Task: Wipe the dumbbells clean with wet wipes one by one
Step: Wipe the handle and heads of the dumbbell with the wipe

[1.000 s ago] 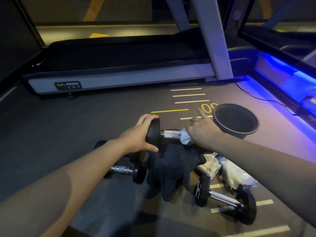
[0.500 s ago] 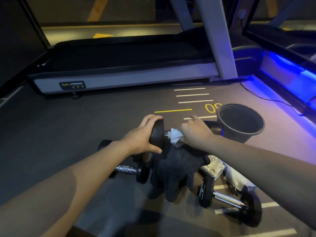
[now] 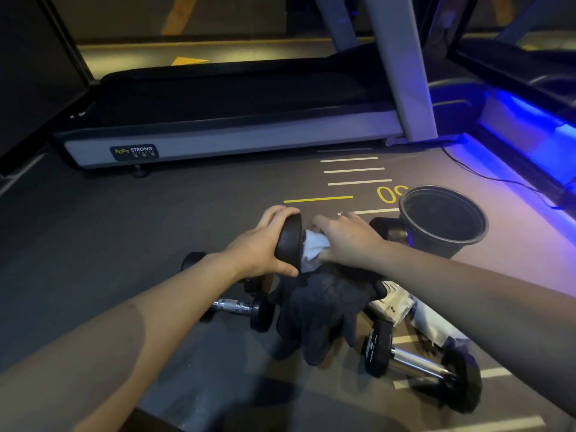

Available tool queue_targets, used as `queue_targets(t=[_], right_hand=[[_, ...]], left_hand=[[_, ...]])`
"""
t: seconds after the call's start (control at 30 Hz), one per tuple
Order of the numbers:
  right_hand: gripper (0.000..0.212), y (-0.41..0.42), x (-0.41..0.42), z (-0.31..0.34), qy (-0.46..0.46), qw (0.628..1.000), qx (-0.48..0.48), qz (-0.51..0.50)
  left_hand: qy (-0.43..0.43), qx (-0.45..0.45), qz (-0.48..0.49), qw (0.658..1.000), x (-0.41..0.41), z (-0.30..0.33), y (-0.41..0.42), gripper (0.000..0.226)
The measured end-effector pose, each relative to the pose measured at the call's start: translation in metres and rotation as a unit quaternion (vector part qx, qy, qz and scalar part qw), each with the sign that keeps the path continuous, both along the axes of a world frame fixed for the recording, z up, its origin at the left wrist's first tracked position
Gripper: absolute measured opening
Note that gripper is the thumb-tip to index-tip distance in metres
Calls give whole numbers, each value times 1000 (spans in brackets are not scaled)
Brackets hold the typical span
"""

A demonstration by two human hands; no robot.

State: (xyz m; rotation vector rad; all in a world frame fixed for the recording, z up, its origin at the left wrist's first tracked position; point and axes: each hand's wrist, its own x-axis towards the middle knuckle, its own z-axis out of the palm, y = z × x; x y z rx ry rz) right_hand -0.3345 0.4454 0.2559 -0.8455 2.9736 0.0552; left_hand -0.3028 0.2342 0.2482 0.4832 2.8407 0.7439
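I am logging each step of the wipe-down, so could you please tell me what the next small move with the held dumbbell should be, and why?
Probably slide the white wet wipe back along the handle toward the far end. The right hand presses it up against the inner face of the black round dumbbell head, which the left hand grips, so that end of the stroke looks finished.

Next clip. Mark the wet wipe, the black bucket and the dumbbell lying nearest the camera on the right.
wet wipe [image 3: 315, 244], head view, on its white bunched middle beside the weight plate.
black bucket [image 3: 481, 232], head view, on its right rim.
nearest right dumbbell [image 3: 413, 363], head view, on its chrome handle.
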Motion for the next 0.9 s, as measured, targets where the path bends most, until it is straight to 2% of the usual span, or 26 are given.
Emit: queue_targets(t=[0.07,0.17,0.37,0.57,0.7,0.9], right_hand=[[77,5,2,6,-40,999,-34,3],[78,9,3,15,-69,995,-69,9],[42,2,6,8,-40,993,-105,15],[29,-6,3,-2,-34,988,-147,-37],[29,-9,-2,-4,-36,989,-134,-57],[35,10,-1,9,-20,997,-52,-54]], left_hand=[[3,3,1,1000,0,0,0,114],[9,5,0,1000,0,-1,0,115],[5,-4,2,1000,3,0,0,115],[2,-5,1,1000,3,-1,-1,114],[5,1,-1,1000,0,-3,-1,114],[2,5,-6,1000,-4,-3,-1,114]])
